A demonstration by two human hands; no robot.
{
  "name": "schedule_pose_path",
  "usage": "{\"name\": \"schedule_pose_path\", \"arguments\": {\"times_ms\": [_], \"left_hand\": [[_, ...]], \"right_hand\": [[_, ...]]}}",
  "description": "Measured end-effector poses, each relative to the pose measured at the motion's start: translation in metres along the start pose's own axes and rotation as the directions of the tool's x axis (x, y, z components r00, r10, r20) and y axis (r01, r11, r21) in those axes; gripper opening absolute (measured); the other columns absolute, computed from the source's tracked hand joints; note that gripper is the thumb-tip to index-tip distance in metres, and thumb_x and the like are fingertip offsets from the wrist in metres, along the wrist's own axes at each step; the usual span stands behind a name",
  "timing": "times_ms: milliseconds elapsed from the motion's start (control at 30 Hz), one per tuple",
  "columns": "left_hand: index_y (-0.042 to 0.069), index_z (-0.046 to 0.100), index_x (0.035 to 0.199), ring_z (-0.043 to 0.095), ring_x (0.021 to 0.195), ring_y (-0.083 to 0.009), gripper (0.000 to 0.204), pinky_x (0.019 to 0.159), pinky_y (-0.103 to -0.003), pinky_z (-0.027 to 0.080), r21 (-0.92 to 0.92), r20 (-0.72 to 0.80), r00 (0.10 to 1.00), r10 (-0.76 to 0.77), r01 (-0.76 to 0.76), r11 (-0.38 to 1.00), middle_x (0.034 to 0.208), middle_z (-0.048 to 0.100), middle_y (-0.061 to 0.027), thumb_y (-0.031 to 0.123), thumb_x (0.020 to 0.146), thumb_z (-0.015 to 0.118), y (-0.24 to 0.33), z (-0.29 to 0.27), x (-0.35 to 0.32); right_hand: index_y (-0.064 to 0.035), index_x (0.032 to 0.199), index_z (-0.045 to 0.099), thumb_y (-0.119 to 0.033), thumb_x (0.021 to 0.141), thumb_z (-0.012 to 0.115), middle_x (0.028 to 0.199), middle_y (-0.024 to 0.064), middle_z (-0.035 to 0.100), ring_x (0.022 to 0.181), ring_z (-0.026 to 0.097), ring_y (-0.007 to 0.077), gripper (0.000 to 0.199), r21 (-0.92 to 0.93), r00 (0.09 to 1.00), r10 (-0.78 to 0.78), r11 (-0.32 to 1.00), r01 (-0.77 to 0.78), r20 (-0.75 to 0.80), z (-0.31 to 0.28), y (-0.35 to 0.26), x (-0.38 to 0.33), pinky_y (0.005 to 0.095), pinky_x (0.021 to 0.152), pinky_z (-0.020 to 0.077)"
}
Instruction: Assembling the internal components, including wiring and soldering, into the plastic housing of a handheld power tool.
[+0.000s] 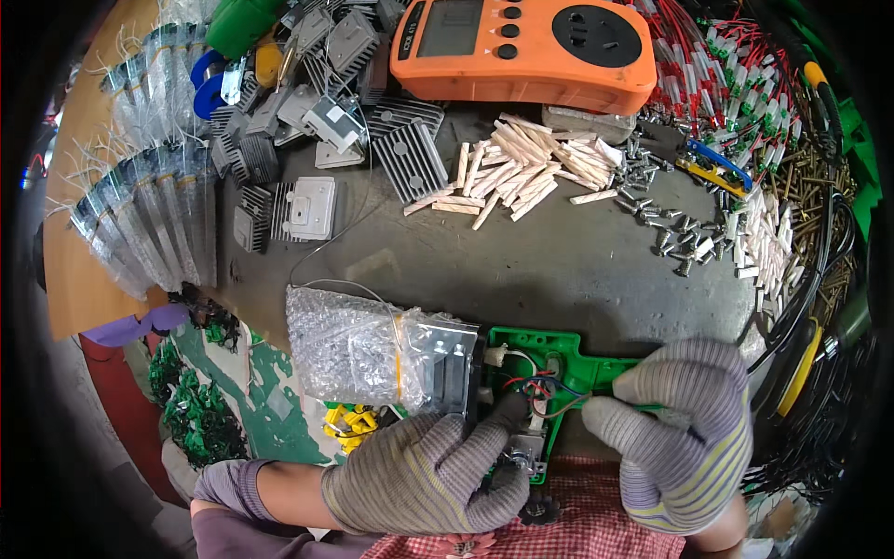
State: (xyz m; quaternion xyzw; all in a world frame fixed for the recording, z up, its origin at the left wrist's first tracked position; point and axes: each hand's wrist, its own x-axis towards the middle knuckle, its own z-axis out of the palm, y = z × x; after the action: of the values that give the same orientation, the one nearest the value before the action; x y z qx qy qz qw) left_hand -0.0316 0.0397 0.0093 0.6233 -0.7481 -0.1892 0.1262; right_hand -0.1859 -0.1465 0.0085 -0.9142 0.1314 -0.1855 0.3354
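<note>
The left hand [424, 475], in a grey knit glove, was closed around the near end of a metal block wrapped in bubble film [372, 349] and pressed against the left side of a green plastic housing [568, 359] lying at the near edge of the table [577, 270]. The right hand [680, 433], gloved alike, was pinched with thumb and forefinger on the red and blue wires [540, 387] running out of the housing's open middle. The assembly appeared to be partly done: the wires and a small white part sat inside the housing, but the cavity was open, no cover was fitted, and the wrapped block was not yet unwrapped. No true containers were visible; parts lay in loose heaps on the table. White plastic sleeves [517, 172] lay at the far centre, screws [675, 233] to the right of them, finned metal heat sinks [410, 154] at the far left, and bagged components [149, 214] along the left edge. An orange meter [526, 47] lay at the far side.
</note>
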Motion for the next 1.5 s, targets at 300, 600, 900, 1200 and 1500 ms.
{"name": "schedule_pose_path", "arguments": {"times_ms": [300,600,900,1200,1500], "left_hand": [[0.021,0.065,0.091,0.061,0.069,-0.0207,0.018,0.05,-0.03,0.05,0.109,-0.028,0.999,0.033,-0.03,0.994,0.117,0.067,-0.0206,0.024,0.073,0.068,0.003,-0.005,-0.001],[0.018,0.065,0.108,0.063,0.078,-0.0269,0.03,0.059,-0.038,0.054,0.146,-0.023,1.0,0.02,-0.016,0.989,0.122,0.063,-0.0225,0.021,0.078,0.065,0.001,0.002,-0.01],[0.018,0.065,0.105,0.064,0.079,-0.0269,0.025,0.059,-0.04,0.054,0.178,-0.134,0.99,0.047,-0.022,0.984,0.114,0.065,-0.0188,0.022,0.08,0.065,0.001,0.005,0.001],[0.01,0.064,0.099,0.061,0.089,-0.0349,0.031,0.072,-0.045,0.053,0.121,-0.142,0.988,-0.057,0.075,0.99,0.124,0.062,-0.0179,0.018,0.071,0.077,0.005,0.017,-0.014],[0.009,0.061,0.089,0.061,0.083,-0.0313,0.024,0.068,-0.043,0.052,0.105,-0.244,0.968,-0.059,0.086,0.991,0.121,0.064,-0.017,0.013,0.07,0.075,0.01,0.012,-0.011]], "right_hand": [[-0.01,0.1,0.073,-0.013,0.071,0.07,0.093,0.0041,0.059,0.081,0.059,0.0261,0.029,-0.129,0.994,-0.087,0.988,0.079,-0.063,0.021,0.002,-0.016,0.0409,0.072,0.0467],[-0.0076,0.107,0.071,-0.019,0.078,0.064,0.103,0.0074,0.061,0.093,0.06,0.0264,0.033,-0.268,0.987,-0.159,0.952,0.15,-0.014,0.026,0.001,-0.017,0.0421,0.076,0.049],[-0.0096,0.102,0.071,-0.018,0.077,0.067,0.105,0.0094,0.061,0.097,0.061,0.029,0.026,-0.338,0.986,-0.163,0.928,0.159,0.016,0.019,0.002,-0.021,0.0433,0.078,0.0495],[-0.0049,0.095,0.067,-0.021,0.081,0.057,0.094,0.0086,0.062,0.092,0.061,0.0259,0.024,-0.371,0.985,-0.17,0.915,0.16,0.007,0.024,-0.017,-0.02,0.0397,0.08,0.051],[-0.0062,0.102,0.07,0.004,0.08,0.057,0.099,0.0133,0.067,0.098,0.064,0.0325,0.028,-0.758,0.936,-0.104,0.62,-0.203,-0.336,-0.145,0.092,0.053,0.0435,0.087,0.0517]]}}
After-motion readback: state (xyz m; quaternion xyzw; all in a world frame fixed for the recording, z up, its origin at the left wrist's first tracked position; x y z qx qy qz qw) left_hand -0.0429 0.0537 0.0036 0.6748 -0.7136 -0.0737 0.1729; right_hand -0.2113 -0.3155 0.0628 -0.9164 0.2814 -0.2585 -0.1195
